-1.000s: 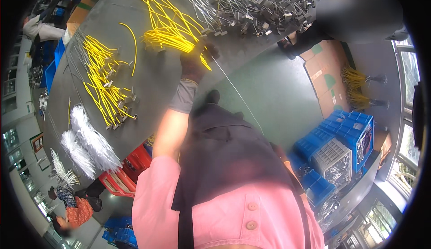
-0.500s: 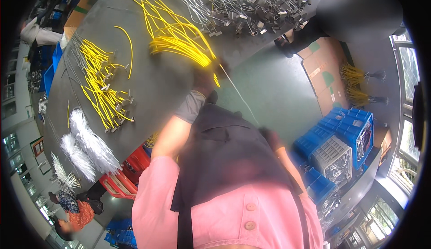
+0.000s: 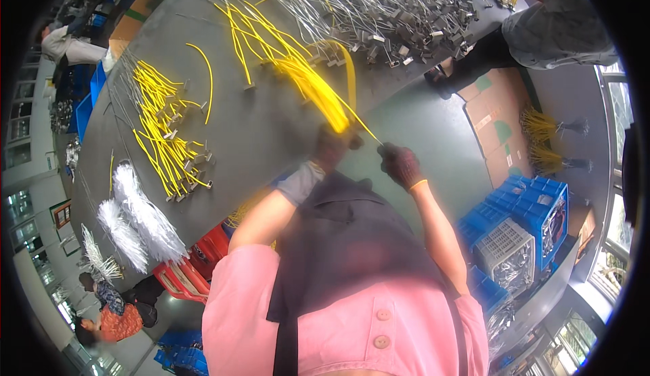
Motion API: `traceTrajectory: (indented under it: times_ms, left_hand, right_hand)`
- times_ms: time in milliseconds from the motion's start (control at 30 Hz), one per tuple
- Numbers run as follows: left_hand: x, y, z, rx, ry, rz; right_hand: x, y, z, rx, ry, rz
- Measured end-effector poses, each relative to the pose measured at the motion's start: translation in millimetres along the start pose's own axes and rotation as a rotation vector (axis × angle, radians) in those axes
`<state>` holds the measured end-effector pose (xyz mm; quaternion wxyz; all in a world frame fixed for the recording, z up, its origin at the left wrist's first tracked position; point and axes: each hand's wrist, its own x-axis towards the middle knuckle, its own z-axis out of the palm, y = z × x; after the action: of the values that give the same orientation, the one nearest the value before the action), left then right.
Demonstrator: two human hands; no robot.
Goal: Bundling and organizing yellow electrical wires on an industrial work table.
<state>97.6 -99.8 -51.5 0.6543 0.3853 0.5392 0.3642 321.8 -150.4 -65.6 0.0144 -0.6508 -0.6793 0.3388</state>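
Observation:
My left hand [image 3: 332, 148], in a dark glove, is closed around the lower end of a bundle of yellow cables [image 3: 308, 81]. The bundle fans up and away over the grey table, blurred near the grip. My right hand [image 3: 401, 164], in a dark reddish glove, is closed at the tip of one thin yellow cable [image 3: 365, 129] that runs taut from the left hand. Its fingertips hide that cable's end. Beyond the bundle, loose yellow cables [image 3: 240, 27] trail up the table, one ending in a small metal block [image 3: 250, 87].
A heap of metal blocks on wires [image 3: 406, 27] covers the far table. Another yellow cable pile [image 3: 166, 132] and white bundles [image 3: 139, 206] lie left. A red chair [image 3: 183, 280] stands below the table edge; blue crates [image 3: 521, 206] stand right. A person [image 3: 555, 27] is at far right.
My right hand has risen from beside the apron to near my left hand. A pale wire that stretched between the hands is no longer seen; the yellow bundle has swung rightward.

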Motion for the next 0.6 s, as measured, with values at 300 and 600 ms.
traceTrajectory:
  times_ms: [300, 600]
  left_hand:
    - [74, 113, -162, 0.507, 0.464, 0.722]
    - [95, 119, -174, 0.080, 0.388, 0.575]
  right_hand:
    - [-28, 24, -8, -0.091, -0.201, 0.043]
    - [-3, 20, -20, -0.125, -0.406, -0.025]
